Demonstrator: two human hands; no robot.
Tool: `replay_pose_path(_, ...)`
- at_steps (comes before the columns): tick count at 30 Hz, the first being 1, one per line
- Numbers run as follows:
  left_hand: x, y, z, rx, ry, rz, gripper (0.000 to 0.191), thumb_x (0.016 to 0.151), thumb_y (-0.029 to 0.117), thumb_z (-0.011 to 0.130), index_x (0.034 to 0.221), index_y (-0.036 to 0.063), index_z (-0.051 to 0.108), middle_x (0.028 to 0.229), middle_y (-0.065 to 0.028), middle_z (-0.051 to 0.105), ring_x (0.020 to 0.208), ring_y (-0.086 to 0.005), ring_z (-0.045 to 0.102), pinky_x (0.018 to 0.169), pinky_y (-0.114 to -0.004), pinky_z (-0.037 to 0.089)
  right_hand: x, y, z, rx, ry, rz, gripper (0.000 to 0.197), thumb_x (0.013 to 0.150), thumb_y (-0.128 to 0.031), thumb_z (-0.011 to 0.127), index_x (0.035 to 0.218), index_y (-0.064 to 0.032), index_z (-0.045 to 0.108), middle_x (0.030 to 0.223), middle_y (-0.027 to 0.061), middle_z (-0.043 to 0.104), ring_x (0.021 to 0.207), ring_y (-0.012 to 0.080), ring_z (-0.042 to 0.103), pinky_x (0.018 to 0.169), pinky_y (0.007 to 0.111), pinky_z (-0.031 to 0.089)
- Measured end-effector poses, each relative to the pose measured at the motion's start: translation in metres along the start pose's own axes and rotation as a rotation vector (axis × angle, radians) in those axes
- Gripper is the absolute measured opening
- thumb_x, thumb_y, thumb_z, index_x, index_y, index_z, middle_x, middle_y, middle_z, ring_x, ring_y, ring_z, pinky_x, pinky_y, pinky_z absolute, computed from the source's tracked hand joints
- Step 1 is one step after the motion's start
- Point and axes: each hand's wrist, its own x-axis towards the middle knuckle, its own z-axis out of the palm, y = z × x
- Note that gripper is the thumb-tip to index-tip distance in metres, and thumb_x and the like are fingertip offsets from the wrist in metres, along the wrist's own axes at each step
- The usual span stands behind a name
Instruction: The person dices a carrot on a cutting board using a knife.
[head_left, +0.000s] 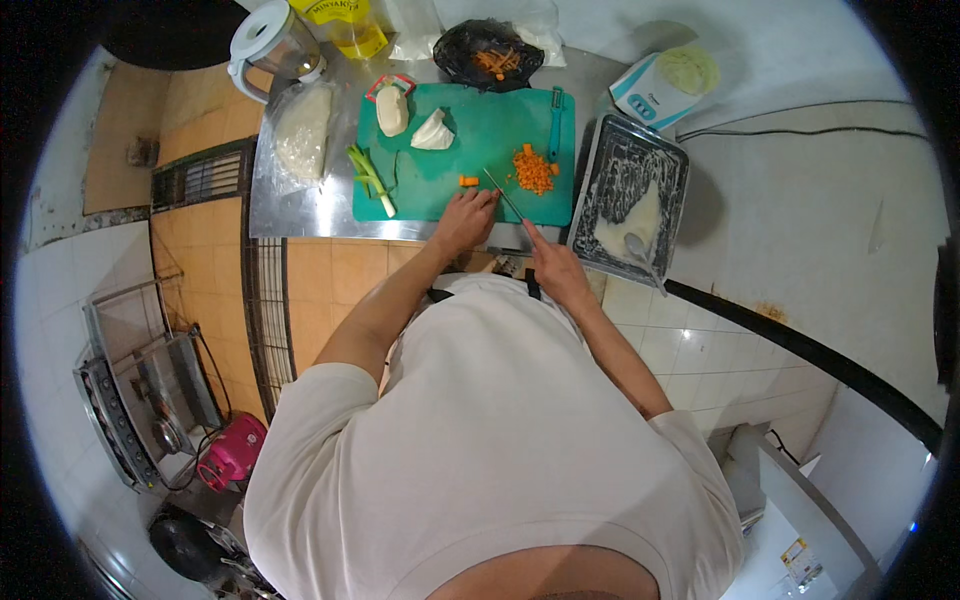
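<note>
My right hand (556, 264) grips a knife (506, 196) whose blade points up and left over the near part of a green cutting board (442, 165). Beside the blade, the fingers of my left hand (466, 217) rest at the board's near edge; whether they pinch a small piece is hard to tell. A carrot piece (469, 181) lies just beyond them. Diced carrot (533, 171) is heaped at the right, near a teal peeler (556, 124). Farther left are a spring onion (371, 180), a pale oblong block (391, 111) and a white wedge-shaped piece (433, 131).
A metal tray (628, 202) with pale batter and a spoon stands right of the board. Behind it are a box (652, 94) and a black bag (487, 56) with peelings. A blender jug (274, 45) and a plastic bag of pale food (302, 135) stand left.
</note>
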Motion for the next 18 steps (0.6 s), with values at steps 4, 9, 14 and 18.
replay_pose_path(4,0.001,0.001,-0.001,-0.010,-0.011,-0.005,0.041,0.081,0.012,0.056,0.121,0.0017,0.058,0.100,-0.0064,0.056,0.093,-0.0242,0.054,0.074,-0.038,0.045,0.002,-0.002,0.004,-0.059,-0.005,0.034,0.055,0.093,-0.010,0.047,0.146,-0.0168,0.033,0.078,0.0254,0.062,0.069,0.0434,0.058,0.066,0.052,0.046)
replay_pose_path(9,-0.001,-0.001,0.003,-0.037,0.000,-0.029,0.042,0.080,0.011,0.055,0.121,0.0013,0.058,0.099,-0.0073,0.057,0.093,-0.0253,0.055,0.074,-0.039,0.046,0.009,-0.017,-0.005,-0.076,-0.089,0.167,0.055,0.093,-0.012,0.046,0.146,-0.0223,0.033,0.081,0.0245,0.064,0.072,0.0422,0.061,0.068,0.050,0.048)
replay_pose_path(14,-0.002,-0.005,0.006,-0.138,-0.024,-0.060,0.042,0.079,0.013,0.062,0.119,0.0019,0.059,0.100,-0.0125,0.056,0.096,-0.0306,0.055,0.081,-0.043,0.047,0.011,0.013,0.000,0.374,-0.067,0.166,0.054,0.095,-0.016,0.046,0.147,-0.0223,0.032,0.079,0.0240,0.063,0.066,0.0385,0.062,0.071,0.047,0.049)
replay_pose_path(18,-0.002,-0.007,0.003,-0.261,0.081,-0.079,0.031,0.076,0.006,0.061,0.107,0.0023,0.064,0.092,-0.0125,0.058,0.088,-0.0314,0.058,0.076,-0.041,0.048,-0.004,0.014,0.002,0.254,-0.046,0.062,0.055,0.096,-0.017,0.047,0.148,-0.0235,0.031,0.080,0.0242,0.063,0.065,0.0326,0.065,0.073,0.044,0.049)
